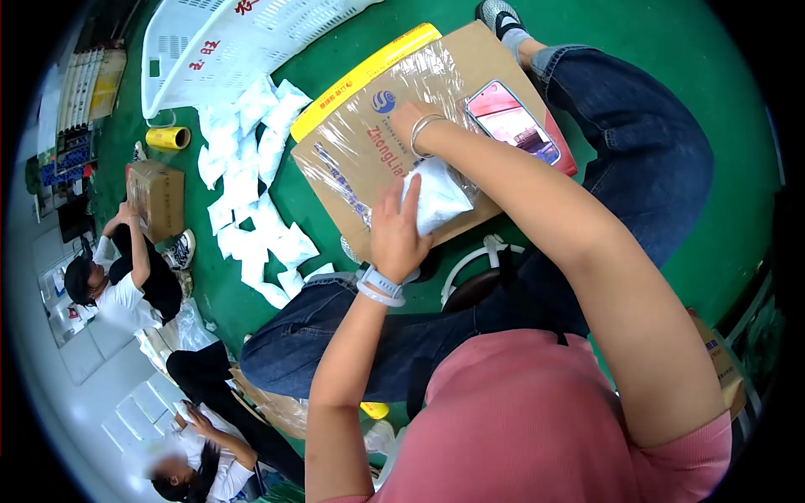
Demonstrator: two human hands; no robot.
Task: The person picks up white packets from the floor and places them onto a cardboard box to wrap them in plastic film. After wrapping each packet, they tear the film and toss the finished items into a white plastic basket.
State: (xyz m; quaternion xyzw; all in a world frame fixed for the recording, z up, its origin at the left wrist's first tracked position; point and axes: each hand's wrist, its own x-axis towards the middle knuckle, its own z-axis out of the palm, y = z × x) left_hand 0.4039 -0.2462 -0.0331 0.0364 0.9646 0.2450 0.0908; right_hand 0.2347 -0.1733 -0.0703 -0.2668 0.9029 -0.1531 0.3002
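A cardboard box (344, 180) wrapped in clear film lies before my knees, with blue and red print on its top. My left hand (397, 233) holds a white, pillow-shaped packet (442, 198) over the near part of the box, its fingers along the packet's left side. Farther up, my right hand (409, 126) is closed against the box top beside the blue logo. Its fingertips are hidden, so anything in them cannot be made out. A phone (513, 122) with a lit screen rests on the box, right of my right forearm.
White packets (243, 180) lie heaped on the green floor at left, by a white plastic crate (201, 54). A yellow tape roll (168, 138) is near them. Two other people sit at left; one has hands on a carton (157, 199). A white curved frame (470, 261) stands between my legs.
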